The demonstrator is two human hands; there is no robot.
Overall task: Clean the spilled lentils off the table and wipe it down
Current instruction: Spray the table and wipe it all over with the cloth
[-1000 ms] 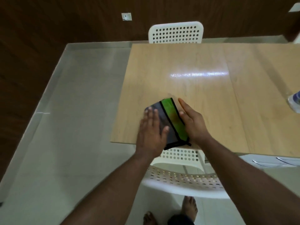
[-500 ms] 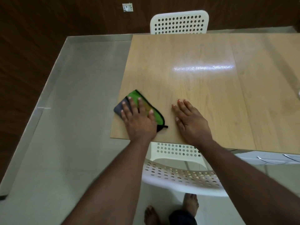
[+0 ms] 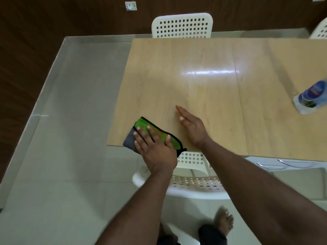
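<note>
Setting: a home dining area. Evidence as seen from the head camera:

- Table (image 3: 203, 89): light wood-grain laminate top, glossy, a ceiling light reflected in it; a seam is seen across the top.
- Chairs: white perforated plastic, one (image 3: 182, 25) at the far edge, one (image 3: 191, 181) tucked at the near edge, part of a third (image 3: 320, 30) at the far right.
- Floor (image 3: 62, 138): pale glossy tiles, with a raised skirting along the walls.
- Walls (image 3: 53, 20): dark wood panelling, a white socket (image 3: 130, 6) mounted on it.
- Bare feet (image 3: 223, 221) are seen on the tiles, as indoors at home.
</note>
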